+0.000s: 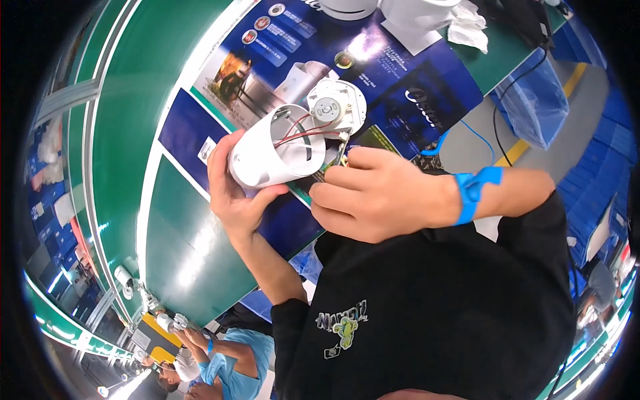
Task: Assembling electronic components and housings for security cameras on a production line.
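My left hand (235, 195) grips a white plastic cylinder housing (272, 152), its open end turned toward me. Red and white wires (303, 132) run out of that opening to a round white cap with a small silver motor (331, 109) lying just beyond it. My right hand (373, 195) is closed at the housing's rim and pinches a small green circuit board (333, 172) at its fingertips. A blue strap (473, 192) wraps my right wrist.
A blue printed sheet (400, 80) covers the green workbench (133, 120). White housings (413, 10) and a crumpled white cloth (467, 27) lie at the far edge. A blue plastic bag (533, 100) hangs at the right. Another person in light blue (233, 357) works further along the bench.
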Available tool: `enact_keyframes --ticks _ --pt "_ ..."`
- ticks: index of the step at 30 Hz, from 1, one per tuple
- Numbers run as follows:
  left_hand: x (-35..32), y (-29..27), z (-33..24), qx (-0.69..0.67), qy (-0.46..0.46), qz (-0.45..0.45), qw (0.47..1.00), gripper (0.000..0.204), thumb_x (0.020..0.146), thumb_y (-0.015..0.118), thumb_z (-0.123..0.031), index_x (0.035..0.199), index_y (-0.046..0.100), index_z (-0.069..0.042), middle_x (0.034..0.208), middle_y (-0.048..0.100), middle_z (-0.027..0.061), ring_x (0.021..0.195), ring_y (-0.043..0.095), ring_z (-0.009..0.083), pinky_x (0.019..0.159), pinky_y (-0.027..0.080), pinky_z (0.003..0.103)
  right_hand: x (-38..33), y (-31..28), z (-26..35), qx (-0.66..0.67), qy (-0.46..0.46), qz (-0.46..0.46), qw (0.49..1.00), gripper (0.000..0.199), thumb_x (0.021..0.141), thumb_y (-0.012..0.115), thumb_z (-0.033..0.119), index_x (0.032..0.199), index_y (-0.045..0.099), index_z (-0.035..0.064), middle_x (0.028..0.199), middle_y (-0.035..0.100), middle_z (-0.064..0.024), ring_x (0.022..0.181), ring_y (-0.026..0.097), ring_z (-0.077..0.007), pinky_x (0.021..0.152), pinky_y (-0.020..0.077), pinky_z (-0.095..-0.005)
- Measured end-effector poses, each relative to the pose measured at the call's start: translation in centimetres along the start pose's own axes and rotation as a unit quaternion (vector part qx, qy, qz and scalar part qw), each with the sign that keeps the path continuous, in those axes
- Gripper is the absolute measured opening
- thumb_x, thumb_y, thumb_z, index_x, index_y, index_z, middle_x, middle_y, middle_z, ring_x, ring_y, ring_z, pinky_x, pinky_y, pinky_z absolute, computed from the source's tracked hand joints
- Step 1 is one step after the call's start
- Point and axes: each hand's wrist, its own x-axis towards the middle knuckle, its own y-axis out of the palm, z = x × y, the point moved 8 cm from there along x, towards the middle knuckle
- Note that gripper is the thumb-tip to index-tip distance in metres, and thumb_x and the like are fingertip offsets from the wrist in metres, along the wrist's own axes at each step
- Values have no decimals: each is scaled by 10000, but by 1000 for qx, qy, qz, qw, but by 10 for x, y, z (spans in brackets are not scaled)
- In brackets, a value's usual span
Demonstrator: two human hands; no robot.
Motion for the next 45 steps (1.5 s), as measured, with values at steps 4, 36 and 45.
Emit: enact_keyframes --ticks 4,36,45 --pt "6 -2 -3 61 86 38 994 928 515 916 -304 1289 526 25 1281 535 209 1160 539 311 977 446 413 10 -37 -29 147 56 -63 986 140 717 694 113 845 669 63 869 596 -38 677 594 -160 525 444 -272" --pt "11 -3 24 -25 38 107 993 941 485 908 -393 1272 559 -13 1272 543 209 1193 527 388 974 449 474 -44 -14 -42 241 270 -255 897 316 706 708 -177 959 605 -20 944 645 -169 788 670 -210 625 549 -257" --pt "13 -3 25 -26 38 104 993 938 487 905 -408 1265 562 -12 1270 543 210 1188 531 391 975 451 480 -46 -8 -46 273 278 -285 876 284 729 676 -194 947 589 -34 940 635 -180 788 675 -209 645 567 -262"
